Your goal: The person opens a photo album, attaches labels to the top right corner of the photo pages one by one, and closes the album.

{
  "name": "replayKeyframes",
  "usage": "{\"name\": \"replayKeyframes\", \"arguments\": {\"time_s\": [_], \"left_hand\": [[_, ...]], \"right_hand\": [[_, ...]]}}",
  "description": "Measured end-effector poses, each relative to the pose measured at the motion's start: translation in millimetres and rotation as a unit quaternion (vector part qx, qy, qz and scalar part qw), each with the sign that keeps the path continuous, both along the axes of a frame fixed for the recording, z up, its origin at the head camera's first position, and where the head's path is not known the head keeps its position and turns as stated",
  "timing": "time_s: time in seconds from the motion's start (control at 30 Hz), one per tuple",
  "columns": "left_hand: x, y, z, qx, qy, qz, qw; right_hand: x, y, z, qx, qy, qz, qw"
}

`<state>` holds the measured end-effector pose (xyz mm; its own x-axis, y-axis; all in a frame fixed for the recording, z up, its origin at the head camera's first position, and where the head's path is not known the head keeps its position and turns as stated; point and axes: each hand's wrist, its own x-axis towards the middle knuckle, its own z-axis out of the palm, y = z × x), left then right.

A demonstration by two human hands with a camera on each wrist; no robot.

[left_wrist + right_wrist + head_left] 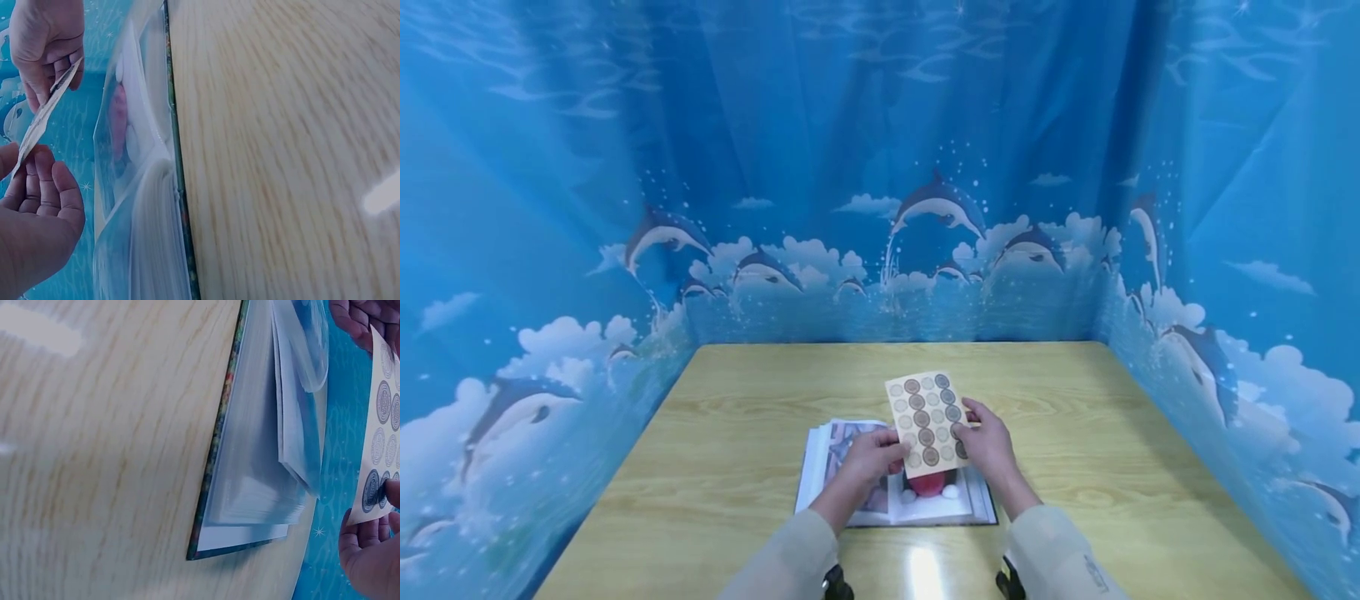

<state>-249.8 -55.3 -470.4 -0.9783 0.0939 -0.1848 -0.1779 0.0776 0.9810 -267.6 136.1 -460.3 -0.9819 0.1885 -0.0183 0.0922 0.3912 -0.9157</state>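
A cream sticker sheet (pixel 928 421) with rows of round pale and dark brown seals is held up above an open album (pixel 880 508). My left hand (pixel 868 461) pinches its lower left edge between thumb and fingers. On the opposite side my right hand (pixel 988 442) grips the right edge, thumb on the printed face. The album has clear plastic sleeves, with pictures showing on both pages; the sheet hides part of the right page. In the left wrist view the sheet (pixel 44 119) appears nearly edge-on between both hands.
The album lies on a light wood-grain table (pixel 737 433). Blue curtains (pixel 850 125) printed with dolphins and clouds stand behind the table and along both sides. A bright light reflection shows near the table's front.
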Motion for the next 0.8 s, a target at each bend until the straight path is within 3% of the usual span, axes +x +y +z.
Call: {"name": "replayKeyframes", "arguments": {"time_s": [0.2, 0.6, 0.8], "left_hand": [[1.3, 0.1, -3.9, 0.015, 0.007, -0.009, 0.9998], [3.5, 2.7, -4.5, 0.043, -0.016, -0.030, 0.9985], [5.9, 1.8, -6.0, 0.038, -0.002, -0.014, 0.9992]], "right_hand": [[-3.1, -0.7, 3.3, 0.006, 0.002, 0.000, 1.0000], [-9.6, 0.7, 9.9, 0.034, 0.018, 0.008, 0.9992], [-3.5, 0.7, 7.9, 0.074, 0.053, 0.039, 0.9950]]}}
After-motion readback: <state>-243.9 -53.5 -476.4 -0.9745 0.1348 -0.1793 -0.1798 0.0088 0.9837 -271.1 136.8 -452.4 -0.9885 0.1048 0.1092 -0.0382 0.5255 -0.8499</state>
